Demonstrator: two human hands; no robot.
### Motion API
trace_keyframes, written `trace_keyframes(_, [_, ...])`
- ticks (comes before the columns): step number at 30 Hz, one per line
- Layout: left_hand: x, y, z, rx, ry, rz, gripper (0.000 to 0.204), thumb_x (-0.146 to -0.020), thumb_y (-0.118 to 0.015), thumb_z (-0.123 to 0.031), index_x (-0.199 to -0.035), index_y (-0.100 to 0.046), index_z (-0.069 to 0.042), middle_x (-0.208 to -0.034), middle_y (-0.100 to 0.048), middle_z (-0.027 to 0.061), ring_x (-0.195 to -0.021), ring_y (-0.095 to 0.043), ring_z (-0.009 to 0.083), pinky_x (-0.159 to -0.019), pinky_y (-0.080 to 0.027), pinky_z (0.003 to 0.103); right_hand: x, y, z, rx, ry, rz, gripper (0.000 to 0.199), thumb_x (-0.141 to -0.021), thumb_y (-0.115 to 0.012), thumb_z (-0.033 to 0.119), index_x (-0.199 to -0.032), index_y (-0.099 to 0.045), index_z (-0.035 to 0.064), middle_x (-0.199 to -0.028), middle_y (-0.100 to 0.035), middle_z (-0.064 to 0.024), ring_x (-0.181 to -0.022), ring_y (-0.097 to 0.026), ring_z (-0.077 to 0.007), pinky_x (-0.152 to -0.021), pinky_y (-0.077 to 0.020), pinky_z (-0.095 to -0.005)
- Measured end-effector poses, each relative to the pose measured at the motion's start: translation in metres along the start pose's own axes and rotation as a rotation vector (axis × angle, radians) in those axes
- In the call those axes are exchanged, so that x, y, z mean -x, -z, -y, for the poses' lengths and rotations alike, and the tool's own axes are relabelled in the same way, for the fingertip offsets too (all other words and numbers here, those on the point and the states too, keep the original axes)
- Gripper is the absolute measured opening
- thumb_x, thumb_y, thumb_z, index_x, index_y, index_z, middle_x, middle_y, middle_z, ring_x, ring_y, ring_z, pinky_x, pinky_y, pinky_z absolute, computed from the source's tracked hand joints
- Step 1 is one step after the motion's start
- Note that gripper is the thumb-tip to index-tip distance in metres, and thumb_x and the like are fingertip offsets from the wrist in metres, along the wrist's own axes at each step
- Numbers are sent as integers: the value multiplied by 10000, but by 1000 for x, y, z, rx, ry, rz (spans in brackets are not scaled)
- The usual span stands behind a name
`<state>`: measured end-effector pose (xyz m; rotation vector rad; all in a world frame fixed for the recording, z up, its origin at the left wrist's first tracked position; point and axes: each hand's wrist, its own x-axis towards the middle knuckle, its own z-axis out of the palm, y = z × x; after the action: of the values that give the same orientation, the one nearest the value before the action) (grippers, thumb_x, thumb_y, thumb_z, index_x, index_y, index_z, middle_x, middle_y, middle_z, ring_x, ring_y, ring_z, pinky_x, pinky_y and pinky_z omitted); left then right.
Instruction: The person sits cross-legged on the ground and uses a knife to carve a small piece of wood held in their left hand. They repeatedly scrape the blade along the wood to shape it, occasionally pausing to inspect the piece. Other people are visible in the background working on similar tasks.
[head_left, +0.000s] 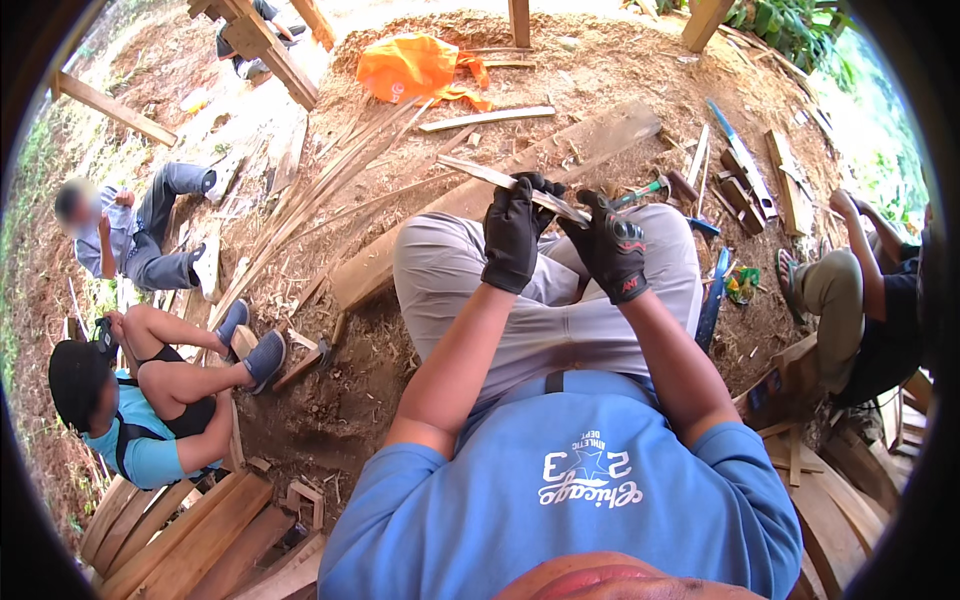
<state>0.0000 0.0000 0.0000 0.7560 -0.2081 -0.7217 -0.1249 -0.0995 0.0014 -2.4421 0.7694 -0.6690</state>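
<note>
Both my hands wear black work gloves and are raised over my lap. A thin, pale wooden strip (480, 172) slants between them, its far end jutting out past the left hand. My left hand (513, 232) is closed around the strip near its middle. At the strip's near end, my right hand (612, 250) pinches it between thumb and fingers. Whether a small tool is also in the right hand is hidden by the glove. Just beyond the right hand lies a hammer (645, 192) with a green handle.
A thick plank (560, 145) runs along the ground ahead of my knees. A handsaw (738, 155) and wood blocks lie at the right. Long slats (320, 195) and an orange bag (410, 65) are farther off. People sit at left and right; boards (190, 540) are stacked lower left.
</note>
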Motion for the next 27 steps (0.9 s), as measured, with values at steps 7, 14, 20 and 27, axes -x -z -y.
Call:
trace_keyframes(7, [7,2,-56,-111,-129,-56,386,-1074,-498,-340,-1108,-628,22,-1039,-701,184,-970,-718,331,-924,-600,495,13,16,-4,4,25,127,266,-943,-643,364,-1032,-696,118,-801,-693,-153,-777,-682,-371,-683,-513,-469])
trace_keyframes(14, [20,22,-102,-1216,-409,248,400,-1094,-454,-295,-1279,-622,17,-1126,-728,141,-1041,-715,239,-948,-540,348,8,51,-8,-25,62,225,312,-977,-605,386,-1084,-681,104,-915,-711,-167,-874,-688,-368,-740,-517,-461])
trace_keyframes(20, [21,55,-117,-1016,-223,244,493,-1074,-457,-413,-1314,-589,-2,-1128,-715,159,-957,-724,275,-821,-582,384,-1,50,-35,86,182,211,262,-962,-612,329,-1130,-694,144,-894,-712,-142,-837,-690,-347,-719,-527,-462])
trace_keyframes(27, [19,47,-134,-682,812,426,575,-1079,-376,-475,-1182,-631,30,-723,-657,113,-487,-588,163,-414,-430,243,-34,25,-54,304,347,299,266,-938,-645,275,-1166,-703,150,-862,-716,-131,-795,-699,-323,-692,-545,-457])
